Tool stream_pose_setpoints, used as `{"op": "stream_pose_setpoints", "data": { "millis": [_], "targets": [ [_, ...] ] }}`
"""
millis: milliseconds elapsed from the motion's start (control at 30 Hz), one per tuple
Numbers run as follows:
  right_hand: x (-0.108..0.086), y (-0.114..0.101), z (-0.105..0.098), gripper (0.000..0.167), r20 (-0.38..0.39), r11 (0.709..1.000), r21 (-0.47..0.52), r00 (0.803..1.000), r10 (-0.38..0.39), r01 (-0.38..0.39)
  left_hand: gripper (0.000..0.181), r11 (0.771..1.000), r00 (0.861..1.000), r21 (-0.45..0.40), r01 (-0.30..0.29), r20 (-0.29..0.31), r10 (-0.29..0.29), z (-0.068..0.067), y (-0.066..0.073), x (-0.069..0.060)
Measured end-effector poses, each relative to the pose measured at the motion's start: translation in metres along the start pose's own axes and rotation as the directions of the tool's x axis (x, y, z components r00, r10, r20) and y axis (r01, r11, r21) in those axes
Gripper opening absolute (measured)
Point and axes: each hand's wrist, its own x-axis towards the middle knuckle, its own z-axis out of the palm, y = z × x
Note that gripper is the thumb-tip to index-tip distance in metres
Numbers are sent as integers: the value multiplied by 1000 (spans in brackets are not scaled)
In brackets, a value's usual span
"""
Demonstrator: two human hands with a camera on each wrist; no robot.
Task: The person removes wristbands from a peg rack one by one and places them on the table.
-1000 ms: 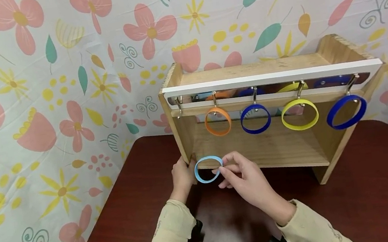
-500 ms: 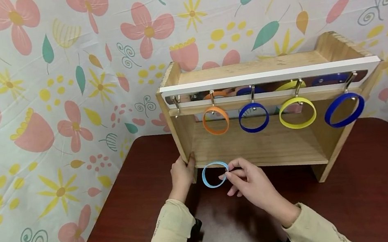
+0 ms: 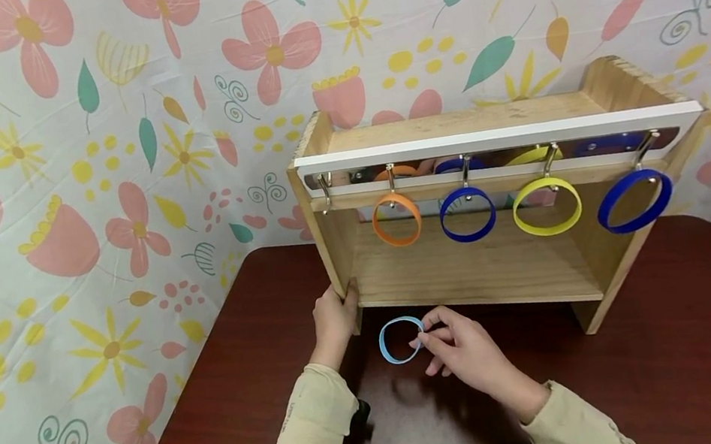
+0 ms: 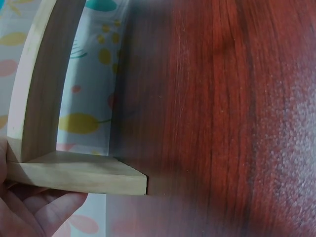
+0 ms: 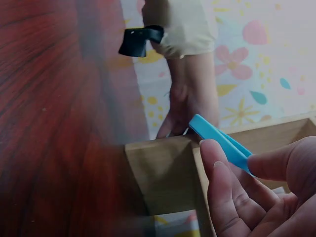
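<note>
A light blue ring [image 3: 383, 345] is pinched at its right side by the thumb and fingers of my right hand [image 3: 472, 353], in front of the wooden rack [image 3: 471, 266] and below its lower shelf. The right wrist view shows the blue band [image 5: 217, 138] between thumb and fingertips. My left hand [image 3: 334, 323] grips the lower left side panel of the rack; in the left wrist view its fingers [image 4: 59, 210] curl under the wood [image 4: 84, 175]. The leftmost hook [image 3: 325, 192] on the rack holds no ring.
Along the rack's white-edged rail [image 3: 493, 134] hang an orange ring [image 3: 378, 234], a dark blue ring [image 3: 445, 228], a yellow ring [image 3: 551, 230] and another dark blue ring [image 3: 635, 223]. The rack stands on a dark red table [image 3: 219, 416] before a flowered cloth [image 3: 76, 125].
My right hand has moved down and slightly right with the light blue ring, away from the rack's shelf. The left hand keeps its grip on the side panel.
</note>
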Motion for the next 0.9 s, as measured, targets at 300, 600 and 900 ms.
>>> {"op": "stream_pose_setpoints", "data": {
  "millis": [300,600,900],
  "targets": [
    [3,13,1,16,92,999,49,996,11,-16,29,1000,1000,-5,-5,-6,5,0,0,0],
    [5,28,5,15,175,997,44,983,47,-56,29,1000,1000,-3,0,-12,0,0,1,0],
    [3,41,12,9,198,997,-44,978,67,-59,30,1000,1000,0,5,-14,-5,1,-1,1]
  ]
}}
